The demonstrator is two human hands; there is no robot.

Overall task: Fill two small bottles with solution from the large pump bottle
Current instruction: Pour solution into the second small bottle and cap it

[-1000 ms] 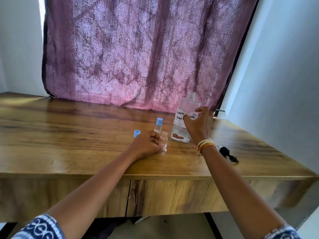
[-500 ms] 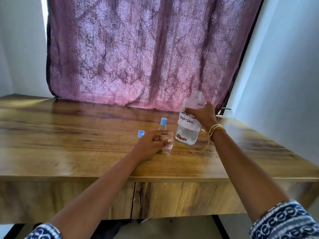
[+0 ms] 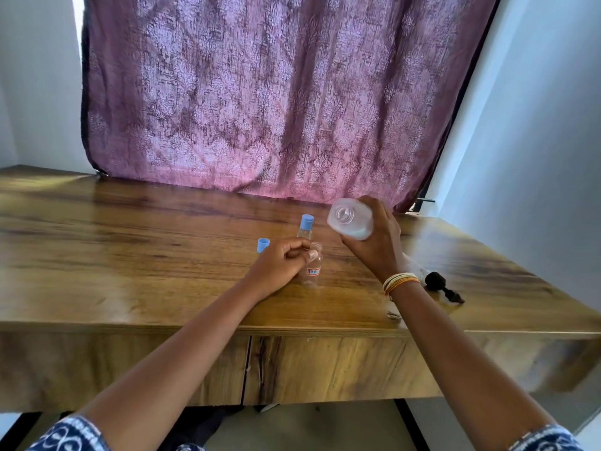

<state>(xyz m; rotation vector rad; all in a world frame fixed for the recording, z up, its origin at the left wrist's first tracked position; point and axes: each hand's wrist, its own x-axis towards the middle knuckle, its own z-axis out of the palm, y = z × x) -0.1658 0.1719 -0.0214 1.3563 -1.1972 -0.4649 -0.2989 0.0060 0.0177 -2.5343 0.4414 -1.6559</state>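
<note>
My left hand [image 3: 282, 262] grips a small clear uncapped bottle [image 3: 313, 271] that stands upright on the wooden table [image 3: 130, 255]. Its loose blue cap [image 3: 262, 245] lies just left of the hand. A second small bottle [image 3: 305, 226] with a blue cap stands right behind. My right hand [image 3: 377, 242] holds the large clear bottle [image 3: 349, 218] in the air, tilted over with its open neck pointing toward me and left, above and to the right of the small open bottle. The large bottle's black pump head [image 3: 443, 286] lies on the table to the right.
A purple patterned curtain [image 3: 276, 92] hangs behind the table. A white wall [image 3: 536, 157] closes the right side. The table's front edge [image 3: 292, 330] runs below my wrists, with drawer fronts under it.
My right hand has lifted the large bottle off the table and tipped it over toward the small open bottle. My left hand has stayed on the small bottle.
</note>
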